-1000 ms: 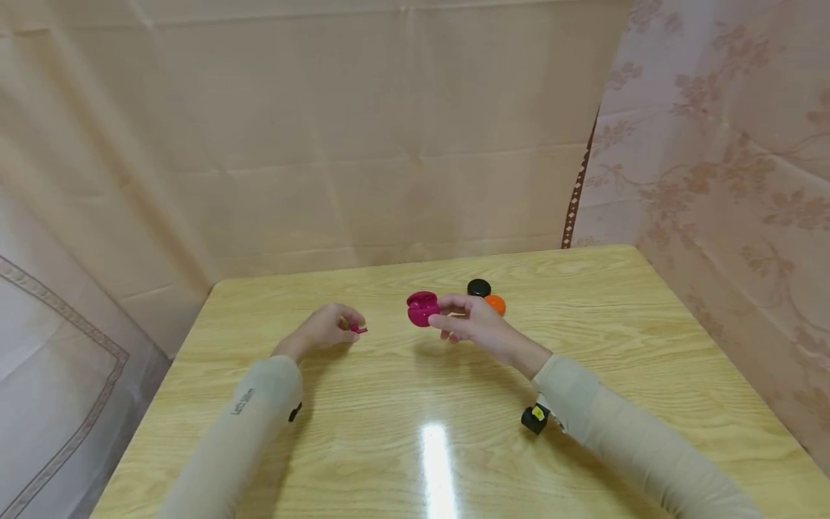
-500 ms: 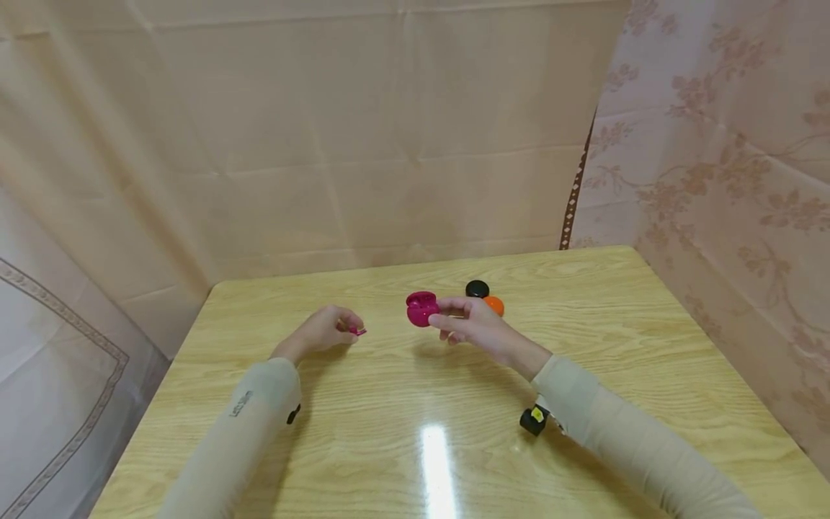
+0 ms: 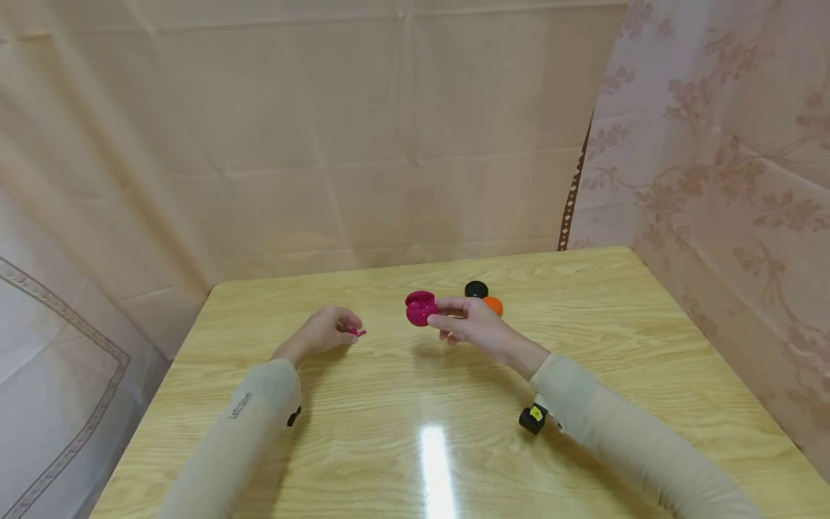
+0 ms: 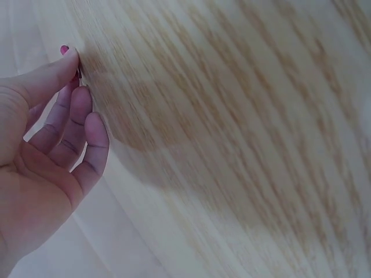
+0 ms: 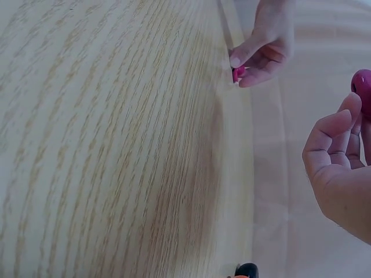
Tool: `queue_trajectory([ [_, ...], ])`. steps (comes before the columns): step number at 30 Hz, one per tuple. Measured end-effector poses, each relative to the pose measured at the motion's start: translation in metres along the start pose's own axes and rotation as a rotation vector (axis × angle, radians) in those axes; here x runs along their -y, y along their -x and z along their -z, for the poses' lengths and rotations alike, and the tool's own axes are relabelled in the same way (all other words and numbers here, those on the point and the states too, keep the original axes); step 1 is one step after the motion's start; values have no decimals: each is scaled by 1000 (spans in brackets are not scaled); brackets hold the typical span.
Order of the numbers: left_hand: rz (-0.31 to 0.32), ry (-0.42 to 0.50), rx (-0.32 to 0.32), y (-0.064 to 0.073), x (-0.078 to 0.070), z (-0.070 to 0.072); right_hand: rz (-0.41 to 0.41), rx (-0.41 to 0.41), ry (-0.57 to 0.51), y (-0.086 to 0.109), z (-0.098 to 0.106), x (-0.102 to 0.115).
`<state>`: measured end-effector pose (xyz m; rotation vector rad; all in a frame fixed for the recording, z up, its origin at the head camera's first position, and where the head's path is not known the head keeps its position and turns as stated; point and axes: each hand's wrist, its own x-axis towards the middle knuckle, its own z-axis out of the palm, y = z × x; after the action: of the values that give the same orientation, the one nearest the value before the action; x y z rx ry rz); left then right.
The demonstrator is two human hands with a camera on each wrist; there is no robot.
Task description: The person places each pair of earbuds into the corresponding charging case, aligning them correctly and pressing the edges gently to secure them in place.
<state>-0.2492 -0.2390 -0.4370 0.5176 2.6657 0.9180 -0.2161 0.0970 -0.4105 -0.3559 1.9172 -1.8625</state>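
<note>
My left hand [image 3: 324, 330] pinches a small magenta earbud [image 3: 359, 333] between thumb and fingertips, low over the left half of the table. In the left wrist view only a bit of the earbud [image 4: 64, 50] shows past the thumb; the right wrist view has its stem [image 5: 235, 75] pointing out of the fingers. To the right, my right hand [image 3: 478, 326] grips a round magenta earbud case [image 3: 421, 313] by its side, thumb in front and fingers behind. The case is held above the table with its lid raised and its inside facing me. At the right wrist view's edge the case [image 5: 364, 90] is partly cut off.
Behind the right hand lie a round black case [image 3: 476, 289] and a round orange case [image 3: 494, 305], close together on the wooden table [image 3: 363, 425]. A beige curtain [image 3: 311, 144] hangs along the table's far edge, and a flowered cloth [image 3: 733, 180] on the right.
The head view has shifted very slightly. Both hands stay in place, holding the earbud and the case; the earbud sits a touch lower in the picture.
</note>
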Motion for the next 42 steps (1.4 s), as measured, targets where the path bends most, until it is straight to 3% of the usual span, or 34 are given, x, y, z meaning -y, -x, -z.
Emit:
queue_trajectory([
  [14, -46, -11, -26, -4, -3, -1, -17, -19, -24, 0, 4, 1],
  [28, -52, 11, -41, -3, -4, 4, -4, -4, -82, -2, 3, 1],
  [42, -86, -29, -69, -1, -18, 8, -7, -5, -76, -1, 4, -1],
])
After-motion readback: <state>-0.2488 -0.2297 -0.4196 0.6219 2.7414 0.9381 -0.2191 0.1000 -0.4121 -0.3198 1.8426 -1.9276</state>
